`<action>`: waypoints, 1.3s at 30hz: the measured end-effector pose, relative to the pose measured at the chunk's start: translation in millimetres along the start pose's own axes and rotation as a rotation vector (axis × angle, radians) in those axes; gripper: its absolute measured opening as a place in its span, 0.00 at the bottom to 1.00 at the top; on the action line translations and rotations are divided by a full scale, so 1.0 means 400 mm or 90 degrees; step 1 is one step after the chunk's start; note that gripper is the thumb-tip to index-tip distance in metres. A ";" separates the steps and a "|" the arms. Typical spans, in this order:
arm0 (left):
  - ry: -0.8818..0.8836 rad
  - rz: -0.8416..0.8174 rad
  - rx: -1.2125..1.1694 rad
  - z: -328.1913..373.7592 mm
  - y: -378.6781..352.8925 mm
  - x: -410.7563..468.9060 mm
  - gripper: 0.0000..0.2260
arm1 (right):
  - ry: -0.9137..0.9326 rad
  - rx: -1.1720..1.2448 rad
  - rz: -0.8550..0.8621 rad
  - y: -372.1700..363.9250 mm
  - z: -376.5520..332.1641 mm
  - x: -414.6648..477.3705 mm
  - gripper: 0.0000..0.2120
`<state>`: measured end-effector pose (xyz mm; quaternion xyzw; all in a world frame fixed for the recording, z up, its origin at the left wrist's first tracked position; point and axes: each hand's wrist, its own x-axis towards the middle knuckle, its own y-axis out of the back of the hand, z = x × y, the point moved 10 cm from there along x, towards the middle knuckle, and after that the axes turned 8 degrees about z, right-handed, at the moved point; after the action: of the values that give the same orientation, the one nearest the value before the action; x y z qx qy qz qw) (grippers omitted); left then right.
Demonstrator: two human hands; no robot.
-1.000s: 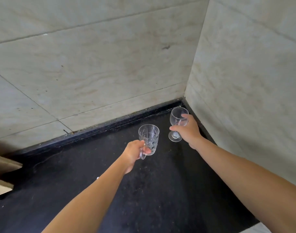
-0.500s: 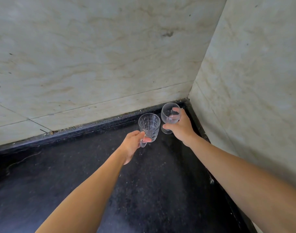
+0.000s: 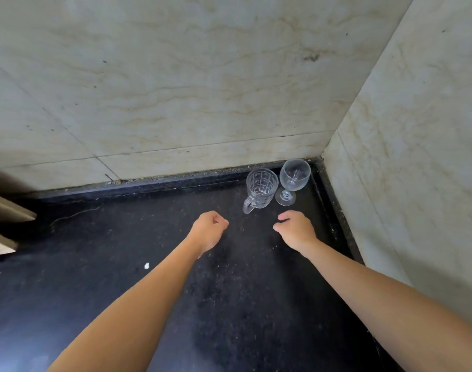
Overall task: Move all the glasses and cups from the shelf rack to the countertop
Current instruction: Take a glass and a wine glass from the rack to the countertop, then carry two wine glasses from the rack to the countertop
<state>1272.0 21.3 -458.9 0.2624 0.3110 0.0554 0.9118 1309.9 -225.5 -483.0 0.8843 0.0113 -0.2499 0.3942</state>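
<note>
Head view: mug (image 3: 262, 189), wineglass (image 3: 293, 175) near corner (image 3: 317, 161), perhaps touching.

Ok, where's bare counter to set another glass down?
The counter is bare left of the mug, all along the back wall. The right corner is crowded: mug and wine glass stand close together there, the glass near the right wall.

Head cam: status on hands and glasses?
Left hand curled, empty; right hand loosely curled, empty. Mug and wine glass upright in countertop corner, apart from both hands. Nothing between hands and glasses.
</note>
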 end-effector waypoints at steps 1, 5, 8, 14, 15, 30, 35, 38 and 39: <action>0.000 0.001 0.028 -0.032 0.021 -0.029 0.06 | 0.033 -0.038 -0.019 -0.021 -0.028 -0.033 0.18; -0.012 0.027 0.132 -0.165 0.132 -0.171 0.09 | 0.197 -0.170 -0.100 -0.130 -0.182 -0.182 0.15; 0.000 0.063 0.176 -0.271 0.239 -0.292 0.10 | 0.334 -0.241 -0.161 -0.230 -0.309 -0.331 0.15; 0.056 0.175 0.209 -0.534 0.461 -0.592 0.09 | 0.600 -0.357 -0.233 -0.440 -0.501 -0.713 0.14; 0.069 0.198 0.218 -0.581 0.495 -0.651 0.10 | 0.639 -0.372 -0.243 -0.475 -0.521 -0.787 0.14; 0.373 0.501 0.115 -1.312 0.740 -1.835 0.10 | 1.168 -0.463 -0.449 -0.952 -0.478 -2.105 0.15; 0.470 0.573 0.015 -1.518 0.729 -2.123 0.12 | 1.328 -0.457 -0.519 -1.078 -0.425 -2.486 0.15; 0.533 0.596 -0.027 -1.647 0.725 -2.275 0.11 | 1.391 -0.462 -0.573 -1.172 -0.378 -2.688 0.16; 0.555 0.609 -0.042 -1.690 0.730 -2.325 0.11 | 1.410 -0.460 -0.594 -1.204 -0.362 -2.755 0.16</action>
<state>142.6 325.7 -260.9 0.2975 0.4994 0.5663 0.5843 304.2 403.3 -237.3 0.3728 0.7150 0.5280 0.2665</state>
